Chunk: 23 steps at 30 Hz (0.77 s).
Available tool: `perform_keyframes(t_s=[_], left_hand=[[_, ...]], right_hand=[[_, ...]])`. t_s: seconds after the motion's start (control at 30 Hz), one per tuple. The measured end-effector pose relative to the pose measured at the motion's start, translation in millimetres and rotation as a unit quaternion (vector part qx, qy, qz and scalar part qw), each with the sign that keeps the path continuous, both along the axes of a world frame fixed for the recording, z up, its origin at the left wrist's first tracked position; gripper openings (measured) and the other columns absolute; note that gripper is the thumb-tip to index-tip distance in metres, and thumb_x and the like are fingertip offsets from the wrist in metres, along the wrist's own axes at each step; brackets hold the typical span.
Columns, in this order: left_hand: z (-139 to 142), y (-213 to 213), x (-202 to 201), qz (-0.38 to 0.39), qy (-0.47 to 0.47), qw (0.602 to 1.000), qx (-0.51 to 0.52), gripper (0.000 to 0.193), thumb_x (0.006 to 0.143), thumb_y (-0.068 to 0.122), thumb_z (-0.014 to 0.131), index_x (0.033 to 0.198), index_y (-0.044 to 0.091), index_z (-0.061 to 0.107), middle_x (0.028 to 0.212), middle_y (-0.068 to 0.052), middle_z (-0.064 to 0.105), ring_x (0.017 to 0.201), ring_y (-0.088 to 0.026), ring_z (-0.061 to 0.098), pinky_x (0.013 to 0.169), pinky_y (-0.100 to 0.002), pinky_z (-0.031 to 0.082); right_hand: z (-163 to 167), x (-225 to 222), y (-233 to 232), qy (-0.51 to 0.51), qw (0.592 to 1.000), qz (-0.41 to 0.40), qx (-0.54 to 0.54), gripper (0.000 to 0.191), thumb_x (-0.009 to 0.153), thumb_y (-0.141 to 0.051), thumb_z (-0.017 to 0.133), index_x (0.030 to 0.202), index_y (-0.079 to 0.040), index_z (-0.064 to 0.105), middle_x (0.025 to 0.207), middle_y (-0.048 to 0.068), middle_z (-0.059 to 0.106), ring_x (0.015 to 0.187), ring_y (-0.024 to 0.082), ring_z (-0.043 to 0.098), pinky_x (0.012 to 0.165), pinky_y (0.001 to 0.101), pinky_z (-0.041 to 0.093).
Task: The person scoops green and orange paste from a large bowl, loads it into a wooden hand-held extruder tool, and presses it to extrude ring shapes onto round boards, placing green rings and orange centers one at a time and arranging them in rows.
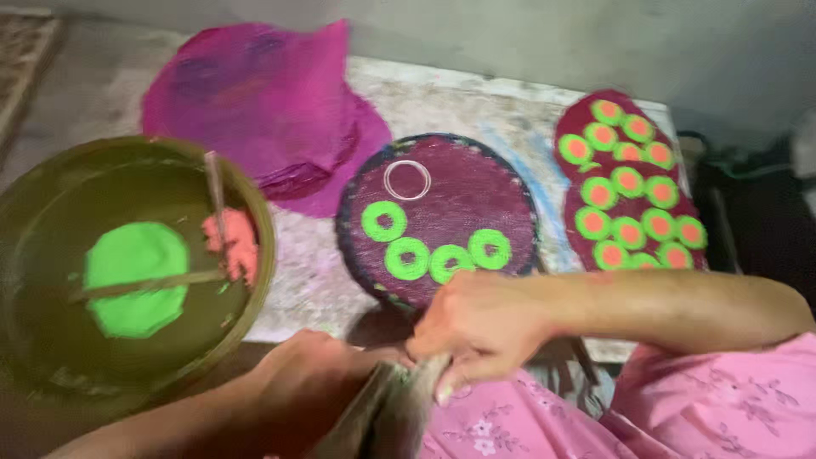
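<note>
At the bench's near edge, the right hand (pixel 480 327) and left hand (pixel 310 382) both close around a blurred grey tool (pixel 399 408), just below the round maroon disc (pixel 438 217) bearing green rings (pixel 408 257); a steady two-handed grip seems best.

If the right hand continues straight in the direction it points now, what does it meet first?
The right hand points leftward, so it would probably meet the left hand first, which is close beside it on the same grey tool. Depth is blurred.
</note>
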<state>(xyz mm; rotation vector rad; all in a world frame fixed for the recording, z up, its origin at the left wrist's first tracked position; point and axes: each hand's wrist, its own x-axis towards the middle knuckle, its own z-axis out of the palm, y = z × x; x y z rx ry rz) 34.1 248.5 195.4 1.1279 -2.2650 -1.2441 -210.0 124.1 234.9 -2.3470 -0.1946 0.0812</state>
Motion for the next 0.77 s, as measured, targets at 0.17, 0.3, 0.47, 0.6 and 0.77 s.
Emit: perform_keyframes(t_s=[0.17, 0.3, 0.47, 0.6, 0.77], left_hand=[[-16.3, 51.5, 41.2, 0.117, -0.007, 0.992, -0.037, 0.043, 0.084, 0.011, 0.065, 0.126, 0.015, 0.071, 0.081, -0.015, 0.073, 0.067, -0.036, 0.071, 0.06, -0.043, 0.057], [-44.1, 75.3, 99.8, 0.219, -0.12, 0.968, 0.005, 0.042, 0.082, 0.015, 0.067, 0.124, 0.018, 0.07, 0.08, -0.012, 0.071, 0.069, -0.031, 0.071, 0.063, -0.043, 0.056], [-70.7, 110.0, 171.4, 0.347, 0.363, 0.844, 0.189, 0.042, 0.086, 0.021, 0.069, 0.128, 0.016, 0.064, 0.095, -0.01, 0.067, 0.081, -0.025, 0.068, 0.073, -0.039, 0.055], [-114.9, 112.0, 155.2, 0.278, 0.575, 0.719, 0.272, 0.045, 0.089, 0.025, 0.07, 0.13, 0.014, 0.059, 0.107, -0.008, 0.063, 0.09, -0.02, 0.066, 0.081, -0.037, 0.055], [-167.8, 101.1, 181.7, 0.488, 0.519, 0.697, 0.08, 0.034, 0.098, 0.027, 0.063, 0.12, 0.001, 0.063, 0.099, -0.011, 0.063, 0.085, -0.019, 0.063, 0.07, -0.035, 0.051]], right_hand=[[-8.1, 34.0, 7.9, -0.008, 0.986, 0.045, 0.158, 0.053, 0.102, -0.042, 0.056, 0.129, 0.004, 0.06, 0.103, 0.019, 0.069, 0.091, 0.041, 0.067, 0.073, 0.0463, 0.052], [-1.2, 53.1, -4.2, -0.022, 0.987, 0.067, 0.144, 0.047, 0.102, -0.042, 0.059, 0.126, -0.002, 0.066, 0.1, 0.013, 0.071, 0.09, 0.035, 0.071, 0.077, 0.0435, 0.055], [11.7, 108.9, -42.1, -0.224, 0.927, 0.037, -0.298, 0.027, 0.083, -0.037, 0.075, 0.095, -0.013, 0.07, 0.075, 0.005, 0.06, 0.065, 0.024, 0.061, 0.057, 0.0403, 0.047], [17.5, 192.5, -68.3, -0.384, 0.73, 0.126, -0.551, 0.025, 0.087, -0.006, 0.075, 0.109, -0.016, 0.072, 0.089, 0.002, 0.066, 0.079, 0.017, 0.064, 0.074, 0.0321, 0.053], [-12.1, 278.3, -39.7, -0.38, 0.868, -0.11, -0.301, 0.05, 0.09, -0.01, 0.079, 0.138, -0.01, 0.062, 0.137, 0.022, 0.056, 0.127, 0.042, 0.051, 0.11, 0.0543, 0.042]])
